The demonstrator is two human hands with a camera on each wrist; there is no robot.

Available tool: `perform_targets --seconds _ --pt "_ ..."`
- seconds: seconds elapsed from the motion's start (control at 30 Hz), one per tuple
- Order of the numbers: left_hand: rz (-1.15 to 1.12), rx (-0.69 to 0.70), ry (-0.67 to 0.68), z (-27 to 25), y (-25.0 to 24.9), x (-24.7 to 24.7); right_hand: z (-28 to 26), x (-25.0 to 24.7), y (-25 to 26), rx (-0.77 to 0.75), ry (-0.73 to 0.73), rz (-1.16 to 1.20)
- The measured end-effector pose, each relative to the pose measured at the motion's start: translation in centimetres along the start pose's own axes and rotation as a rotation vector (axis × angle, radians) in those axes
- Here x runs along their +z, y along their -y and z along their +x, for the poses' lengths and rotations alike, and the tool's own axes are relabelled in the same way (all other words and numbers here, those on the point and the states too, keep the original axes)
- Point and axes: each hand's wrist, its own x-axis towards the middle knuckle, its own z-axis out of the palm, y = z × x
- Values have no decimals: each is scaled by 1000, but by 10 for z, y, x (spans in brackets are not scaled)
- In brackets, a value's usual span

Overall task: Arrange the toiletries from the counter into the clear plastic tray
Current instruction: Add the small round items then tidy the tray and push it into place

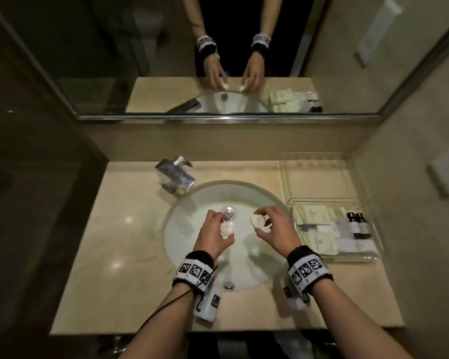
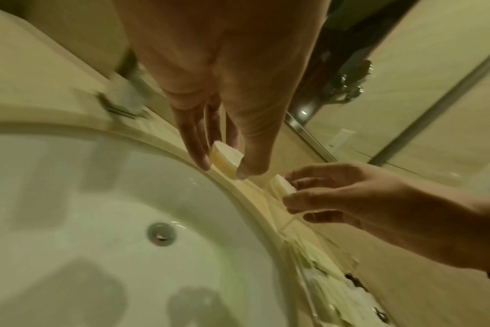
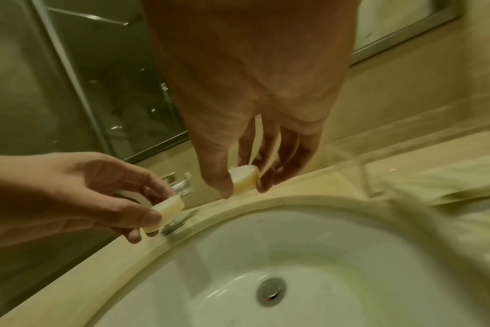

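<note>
2 small round cream-white soap pucks are held above the basin: the left soap puck (image 1: 46, 228) (image 2: 225, 159) (image 3: 165, 210) pinched between thumb and fingertips, the right soap puck (image 1: 257, 221) (image 3: 244, 180) (image 2: 281, 188) likewise (both tilted on edge). Right of the right fingers, the clear plastic tray (image 1: 285, 177) holds pale flat sachets (image 1: 314, 216) and 2 dark small bottles (image 1: 357, 225).

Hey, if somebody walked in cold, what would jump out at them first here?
Two hands over the white sink, the left hand and right hand each pinching a small pale round soap. At the right on the counter, the clear plastic tray already holds sachets and two dark bottles.
</note>
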Motion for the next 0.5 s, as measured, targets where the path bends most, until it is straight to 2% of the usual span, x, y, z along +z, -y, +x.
perform_targets --seconds 0.13,0.23,0.5 --pt "-47 128 74 28 -61 54 -15 -63 -56 95 -136 55" --pt "-67 173 110 44 -98 92 -25 -98 -90 153 -203 99" --pt "-43 292 177 71 -158 161 -34 -146 -154 230 -304 148"
